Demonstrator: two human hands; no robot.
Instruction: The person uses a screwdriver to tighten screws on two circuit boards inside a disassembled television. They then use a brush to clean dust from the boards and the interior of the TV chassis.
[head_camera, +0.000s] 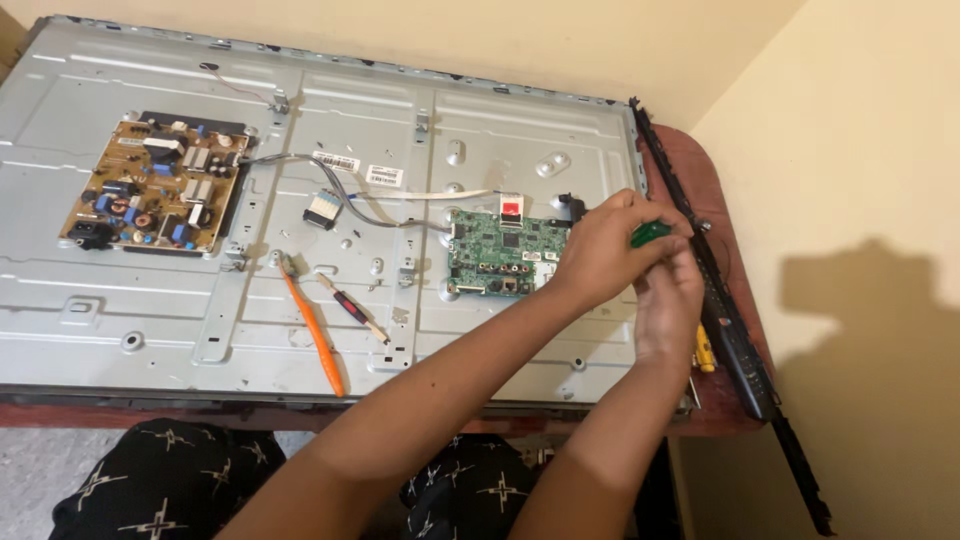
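Observation:
My left hand (598, 252) and my right hand (668, 290) meet above the right end of a large grey metal television back panel (300, 140). Both pinch a small green part (650, 233), the left from its near side and the right from below and behind. Most of that part is hidden by my fingers. Just left of my hands, a green main circuit board (490, 255) is mounted on the panel, with a white flat cable (430, 194) and grey wires running to it.
A brown power board (150, 195) sits at the panel's left. An orange toothbrush (318, 335) and a thin red-and-black tool (352, 307) lie on the panel. On the red-brown table (715, 190) at the right are a yellow screwdriver (705, 350), a black remote (740, 350) and a long black strip (800, 470).

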